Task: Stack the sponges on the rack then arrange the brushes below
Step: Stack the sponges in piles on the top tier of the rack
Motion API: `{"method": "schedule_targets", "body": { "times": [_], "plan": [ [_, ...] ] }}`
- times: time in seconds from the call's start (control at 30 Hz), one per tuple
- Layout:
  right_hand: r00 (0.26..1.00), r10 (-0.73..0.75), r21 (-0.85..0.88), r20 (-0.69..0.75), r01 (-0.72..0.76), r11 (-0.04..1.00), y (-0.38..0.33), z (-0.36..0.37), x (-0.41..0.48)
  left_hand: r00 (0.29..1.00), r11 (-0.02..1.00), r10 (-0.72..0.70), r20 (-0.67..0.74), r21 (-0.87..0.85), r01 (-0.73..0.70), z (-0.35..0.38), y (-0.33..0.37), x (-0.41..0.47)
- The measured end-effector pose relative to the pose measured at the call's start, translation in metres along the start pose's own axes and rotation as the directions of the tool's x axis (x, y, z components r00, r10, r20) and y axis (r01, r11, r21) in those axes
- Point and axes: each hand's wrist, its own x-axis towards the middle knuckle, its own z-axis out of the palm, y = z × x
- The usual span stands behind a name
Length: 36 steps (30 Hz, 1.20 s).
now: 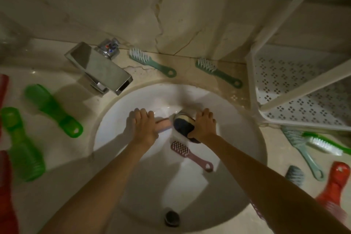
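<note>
Both my hands reach into the white sink (237, 167). My left hand (141, 129) grips a pink sponge (164, 125) that lies in the basin. My right hand (204, 126) grips a dark sponge with a pale layer (183, 125), right beside the pink one. A pink brush (190, 156) lies in the basin just below my hands. The white perforated rack (296, 89) stands at the right on the counter. Two teal brushes (152, 62) (218, 72) lie behind the sink.
A chrome tap (98, 70) juts over the sink at the back left. Two green brushes (53, 110) (22, 144) and red ones lie at the left. Teal (302, 150), green (326, 144), grey and red (336, 184) brushes lie at the right, below the rack. The drain (171, 218) is near me.
</note>
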Motion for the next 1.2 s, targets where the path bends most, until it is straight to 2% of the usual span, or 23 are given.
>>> {"method": "schedule_targets", "body": {
  "times": [0.1, 0.3, 0.37, 0.47, 0.6, 0.77, 0.93, 1.03, 1.2],
  "plan": [
    [0.999, -0.027, 0.074, -0.019, 0.029, 0.997, 0.000, 0.000, -0.011, 0.998, 0.978, -0.010, 0.056, -0.210, 0.022, -0.002, -0.001, -0.013],
    [1.000, -0.029, 0.264, 0.011, 0.025, 0.964, -0.002, -0.022, -0.046, 0.994, 0.919, -0.089, 0.058, -0.381, 0.105, -0.036, -0.005, -0.047],
    [1.000, -0.026, 0.289, -0.010, 0.028, 0.957, -0.001, -0.038, -0.061, 0.991, 0.856, -0.114, 0.075, -0.498, 0.136, -0.052, -0.005, -0.054],
    [0.994, -0.019, 0.289, -0.109, 0.050, 0.956, 0.003, -0.072, -0.087, 0.985, 0.702, -0.153, 0.080, -0.693, 0.165, -0.083, -0.001, -0.066],
    [0.966, -0.026, 0.376, -0.258, 0.126, 0.918, 0.004, -0.129, -0.135, 0.991, 0.557, -0.130, -0.027, -0.829, 0.050, -0.135, 0.014, -0.092],
    [0.886, -0.054, 0.389, -0.460, 0.255, 0.885, 0.012, -0.197, -0.198, 0.972, 0.512, -0.008, -0.235, -0.836, -0.198, -0.206, 0.044, -0.135],
    [0.799, -0.092, 0.351, -0.595, 0.361, 0.864, 0.033, -0.256, -0.251, 0.905, 0.488, 0.096, -0.415, -0.773, -0.406, -0.266, 0.068, -0.170],
    [0.771, -0.109, 0.380, -0.628, 0.426, 0.821, 0.053, -0.285, -0.277, 0.827, 0.466, 0.171, -0.536, -0.695, -0.547, -0.299, 0.087, -0.182],
    [0.701, -0.158, 0.263, -0.696, 0.453, 0.852, 0.084, -0.316, -0.311, 0.658, 0.449, 0.244, -0.712, -0.518, -0.728, -0.348, 0.130, -0.189]
  ]
}}
